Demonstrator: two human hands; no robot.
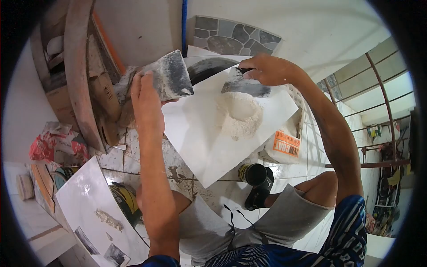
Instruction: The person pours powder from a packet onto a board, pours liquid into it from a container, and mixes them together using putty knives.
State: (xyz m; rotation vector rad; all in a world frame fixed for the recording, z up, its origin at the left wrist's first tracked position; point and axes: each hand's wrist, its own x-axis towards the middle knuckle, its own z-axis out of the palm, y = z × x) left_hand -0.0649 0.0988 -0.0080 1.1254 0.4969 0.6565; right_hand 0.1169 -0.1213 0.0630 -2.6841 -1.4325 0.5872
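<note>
Head view: loose powder, a broad blade and an open sheet edge

Head camera: the right hand (269, 70) is curled closed around the dark handle of a wide scraper (249, 88), its blade at the far side of a pale powder mound (240, 122). That mound sits on a white sheet (191, 138), with a hollow in its top. The left hand (147, 95) is closed on one end of a smeared flat plate (171, 75), held tilted beside the sheet; how the fingers sit underneath is hidden.

A hard push of the scraper could break the hollow's wall and spread powder across the sheet. The sheet has no visible raised rim, so a wide sweep might spill some onto the tiled floor (180, 173). What supports the sheet is mostly hidden; weight on an unsupported corner could tip it. Residue could drop from the tilted plate. Spillage might also reach the black tin (252, 174) near the sheet's lower edge.
</note>
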